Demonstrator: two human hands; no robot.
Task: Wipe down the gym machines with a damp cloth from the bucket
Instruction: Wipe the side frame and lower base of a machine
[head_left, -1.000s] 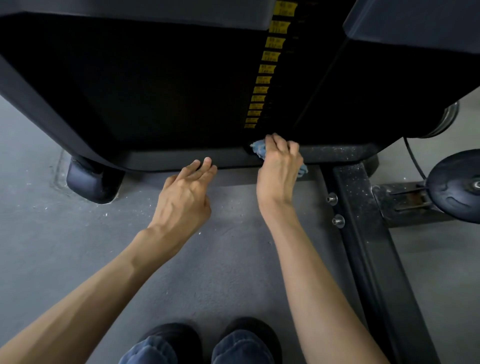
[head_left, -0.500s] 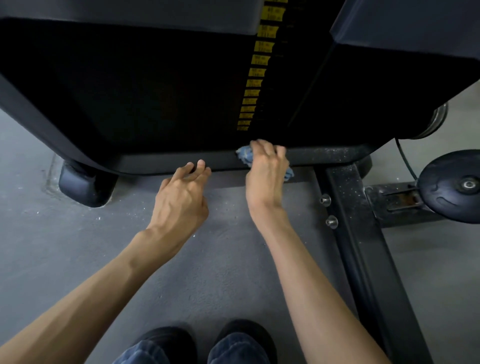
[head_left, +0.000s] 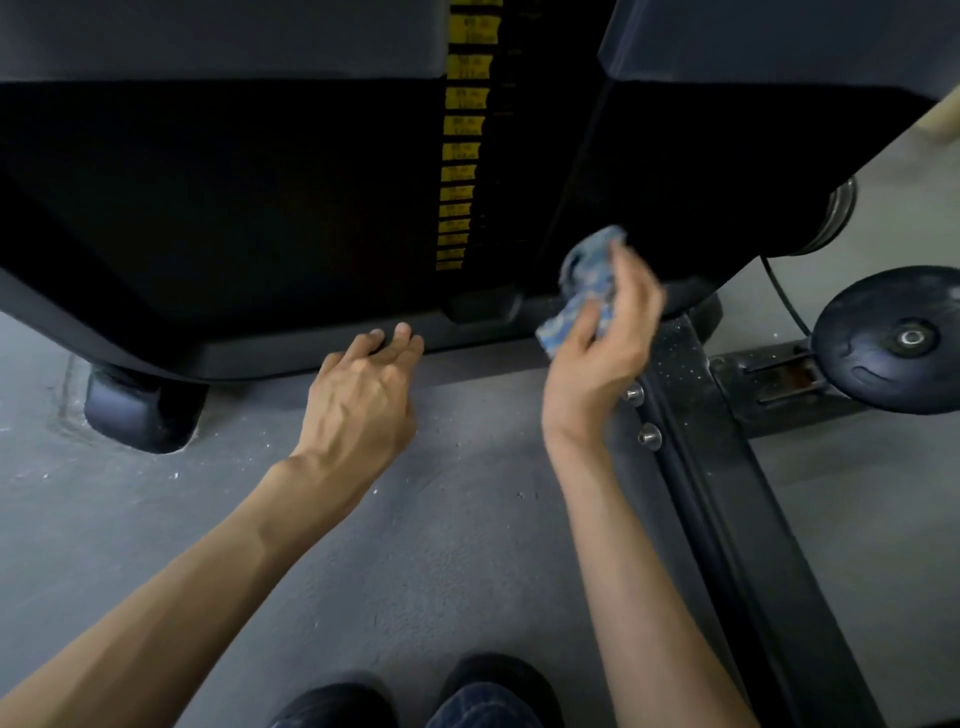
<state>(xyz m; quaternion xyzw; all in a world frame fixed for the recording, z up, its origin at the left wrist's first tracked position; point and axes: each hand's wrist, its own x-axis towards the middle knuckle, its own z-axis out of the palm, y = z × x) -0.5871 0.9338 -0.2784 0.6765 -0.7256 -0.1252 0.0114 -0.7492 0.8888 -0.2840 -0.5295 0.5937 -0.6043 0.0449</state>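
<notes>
Lifted off the weight-stack machine's (head_left: 218, 197) lower rail (head_left: 260, 356), the blue cloth (head_left: 589, 288) now sits bunched in the right hand (head_left: 597, 353), fingers curled round it. The left hand (head_left: 363, 400) rests loosely straight fingers at that rail. Dust still speckles the floor beam (head_left: 678, 358), so wiping probably remains; no bucket shows.

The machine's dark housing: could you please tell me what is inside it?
A column of yellow labels shows inside the housing; the rest is lost in darkness, and the cloth in the right hand covers a patch.
</notes>
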